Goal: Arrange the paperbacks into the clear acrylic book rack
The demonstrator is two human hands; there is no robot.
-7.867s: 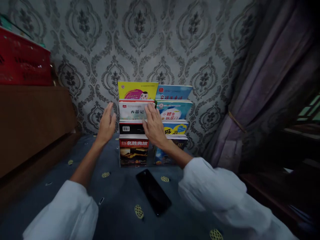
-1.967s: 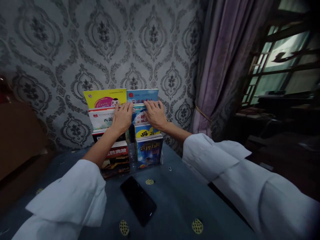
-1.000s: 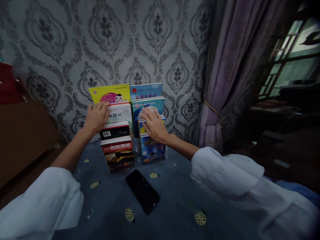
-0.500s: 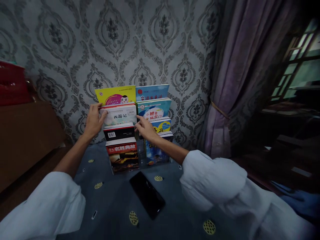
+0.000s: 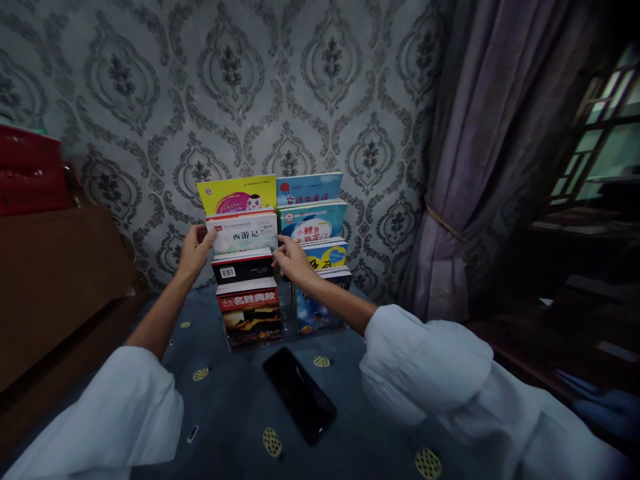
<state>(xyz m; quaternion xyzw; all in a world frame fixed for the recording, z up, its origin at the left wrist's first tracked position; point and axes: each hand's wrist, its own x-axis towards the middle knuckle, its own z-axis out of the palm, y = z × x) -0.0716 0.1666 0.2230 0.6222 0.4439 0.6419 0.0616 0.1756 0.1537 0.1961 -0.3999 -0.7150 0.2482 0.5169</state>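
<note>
Two columns of upright books stand in tiers before the wall. My left hand [image 5: 196, 248] grips the left edge of the white book [image 5: 245, 233], its thumb on the cover. At that book's right edge is my right hand [image 5: 291, 259], its index finger touching the edge and the other fingers curled. A yellow book [image 5: 237, 193] rises behind the white one. Below it are a black book [image 5: 245, 268] and a red-topped book [image 5: 251, 313]. The right column holds a light blue book [image 5: 310, 187], a teal book [image 5: 314, 220] and a dark blue book [image 5: 320, 310], partly behind my right forearm.
A black phone [image 5: 300, 395] lies on the dark patterned cloth [image 5: 225, 413] in front of the books. On the left, a red container [image 5: 33, 170] sits on a brown box [image 5: 60, 280]. A purple curtain [image 5: 450, 200] hangs at the right.
My left hand has slid slightly down the white book's left edge, and its fingers now sit behind that edge. The whole view has shifted a little. My right hand remains at the right edge.
</note>
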